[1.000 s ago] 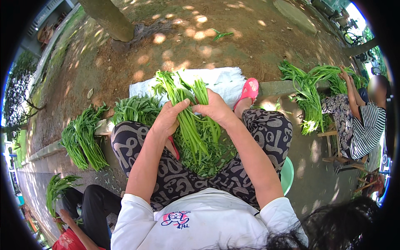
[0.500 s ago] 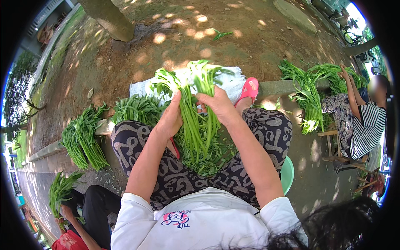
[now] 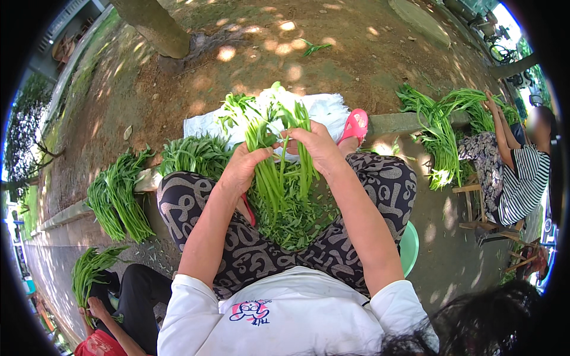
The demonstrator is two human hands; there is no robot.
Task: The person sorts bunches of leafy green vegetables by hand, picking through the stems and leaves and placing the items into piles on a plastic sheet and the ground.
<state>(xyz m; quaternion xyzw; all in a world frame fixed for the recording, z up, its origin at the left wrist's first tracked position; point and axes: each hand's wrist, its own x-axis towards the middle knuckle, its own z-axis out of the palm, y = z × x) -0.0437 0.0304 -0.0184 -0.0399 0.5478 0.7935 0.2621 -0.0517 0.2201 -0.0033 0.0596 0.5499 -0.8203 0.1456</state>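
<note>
Between my knees, two bunches of water spinach with long green stalks are held up side by side. My left hand (image 3: 242,169) is closed around the left bunch (image 3: 268,184), thumb across the stalks. The fingers of my right hand (image 3: 319,148) are closed on the smaller right bunch (image 3: 304,168). Both bunches have bright sunlit tops, and their stalk ends hang down. Below them lies a heap of picked green leaves (image 3: 294,228). A white woven sack (image 3: 329,115) is spread just beyond my hands.
To my left lie more piles of water spinach (image 3: 122,199) along a low kerb (image 3: 62,216). A pale green basin (image 3: 409,249) stands by my right thigh. Co-workers sit on both sides, each handling greens. A tree trunk (image 3: 155,29) rises from the dirt ahead.
My left hand has turned, its thumb now lying across the stalks. The bunches' lower ends have risen a little. At far left, the co-worker's greens have shifted slightly.
</note>
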